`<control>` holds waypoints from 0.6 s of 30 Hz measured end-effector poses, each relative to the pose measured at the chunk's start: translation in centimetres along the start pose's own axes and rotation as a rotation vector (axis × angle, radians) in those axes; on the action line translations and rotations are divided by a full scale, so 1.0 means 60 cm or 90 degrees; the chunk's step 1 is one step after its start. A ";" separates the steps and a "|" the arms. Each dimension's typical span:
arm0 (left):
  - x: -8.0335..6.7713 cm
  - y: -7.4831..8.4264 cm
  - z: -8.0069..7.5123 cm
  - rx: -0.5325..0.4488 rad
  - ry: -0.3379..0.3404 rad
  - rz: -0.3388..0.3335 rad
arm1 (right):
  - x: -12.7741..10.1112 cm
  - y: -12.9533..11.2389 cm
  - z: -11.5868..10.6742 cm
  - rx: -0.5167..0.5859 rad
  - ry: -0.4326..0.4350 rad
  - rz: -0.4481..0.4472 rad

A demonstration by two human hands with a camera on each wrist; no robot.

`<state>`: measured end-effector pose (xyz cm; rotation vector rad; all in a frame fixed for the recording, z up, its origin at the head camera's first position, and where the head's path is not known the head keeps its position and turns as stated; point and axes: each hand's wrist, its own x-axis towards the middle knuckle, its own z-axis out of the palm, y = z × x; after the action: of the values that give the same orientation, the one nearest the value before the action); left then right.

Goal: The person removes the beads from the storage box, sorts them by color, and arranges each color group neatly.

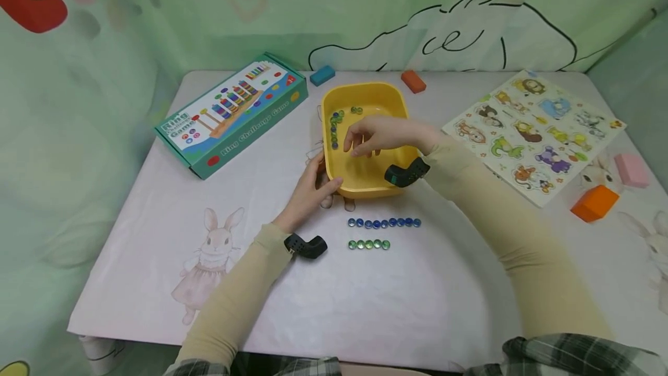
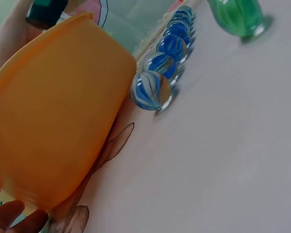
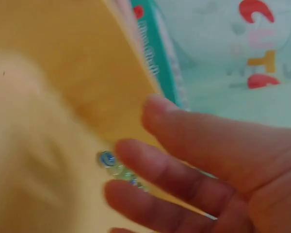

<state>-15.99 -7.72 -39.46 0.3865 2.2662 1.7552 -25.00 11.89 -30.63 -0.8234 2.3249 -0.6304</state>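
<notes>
"Tub, yellow (image 1: 360, 172): location, hold?"

"On the table (image 1: 417, 300), just beyond two marble rows. Left hand (image 1: 307, 195) grips its near-left side, thumb at the rim, other fingers against the outer wall; likely to steady it."

"Right hand (image 1: 383, 133)?"

"Above the tub's floor, released: thumb and fingers apart, nothing seen between them. Apparently held there for reach to the loose marbles (image 1: 334, 130), blue and green, mostly along the left wall."

"Rows?"

"Blue marbles (image 1: 384, 223), nine; green marbles (image 1: 369, 244), five, nearer the table's front. Straight lines, colours separate, presumably for easy telling apart."
</notes>
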 end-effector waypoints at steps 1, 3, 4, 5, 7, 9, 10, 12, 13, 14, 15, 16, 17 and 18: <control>-0.003 0.006 -0.001 0.002 -0.001 0.002 | 0.007 0.002 0.003 -0.004 0.014 0.005; -0.008 0.019 -0.001 0.004 -0.006 0.008 | 0.022 0.006 0.009 -0.010 0.038 0.011; -0.010 0.024 -0.001 0.007 -0.007 0.009 | 0.029 0.008 0.012 -0.015 0.048 0.014; -0.011 0.025 -0.002 0.006 -0.007 0.008 | 0.036 0.010 0.014 -0.026 0.058 0.014; -0.012 0.029 -0.002 0.007 -0.009 0.006 | 0.047 0.011 0.019 -0.047 0.072 0.014; -0.013 0.031 -0.001 0.005 -0.008 0.003 | 0.056 0.012 0.022 -0.063 0.082 0.018; -0.013 0.031 -0.001 0.005 -0.008 0.002 | 0.060 0.012 0.022 -0.069 0.087 0.024; -0.012 0.031 -0.001 0.004 -0.007 0.002 | 0.066 0.011 0.023 -0.078 0.093 0.035; -0.013 0.031 -0.001 0.004 -0.006 0.002 | 0.069 0.011 0.023 -0.084 0.094 0.043; -0.012 0.031 -0.001 0.004 -0.005 0.002 | 0.071 0.011 0.024 -0.089 0.095 0.053; -0.012 0.031 -0.001 0.003 -0.006 0.002 | 0.074 0.010 0.024 -0.097 0.095 0.064; -0.012 0.031 -0.001 0.004 -0.005 0.002 | 0.076 0.010 0.025 -0.105 0.094 0.070; -0.012 0.031 -0.001 0.004 -0.005 0.002 | 0.078 0.009 0.026 -0.113 0.091 0.077; -0.012 0.031 -0.002 0.003 -0.005 0.002 | 0.080 0.009 0.027 -0.118 0.091 0.084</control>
<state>-15.22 -7.63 -37.61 0.3967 2.2656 1.7483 -27.22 8.62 -33.86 -0.7179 2.5730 -0.4334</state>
